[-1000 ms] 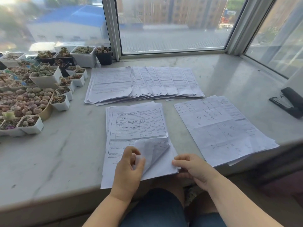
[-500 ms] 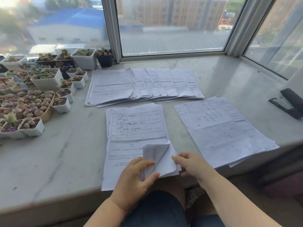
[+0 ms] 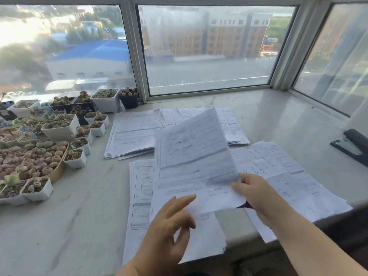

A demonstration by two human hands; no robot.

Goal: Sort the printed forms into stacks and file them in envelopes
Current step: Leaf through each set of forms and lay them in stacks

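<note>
The right hand (image 3: pixel 256 193) is pinching the lower right corner of a white printed sheet (image 3: pixel 195 156), holding it raised and tilted at the frame's centre. The left hand (image 3: pixel 169 222) is hovering below it with fingers loosely spread, gripping nothing. Under both, a pale marbled stone surface (image 3: pixel 59 226) is carrying three groups of white printed forms: a fanned row (image 3: pixel 135 132) at upper centre, a loose pile (image 3: pixel 288 176) at right, a stack (image 3: pixel 141 188) beneath the raised sheet. Small white square pots of succulents (image 3: pixel 59 128) are crowding the left. A black stapler (image 3: pixel 352 145) is lying at the right edge.
</note>
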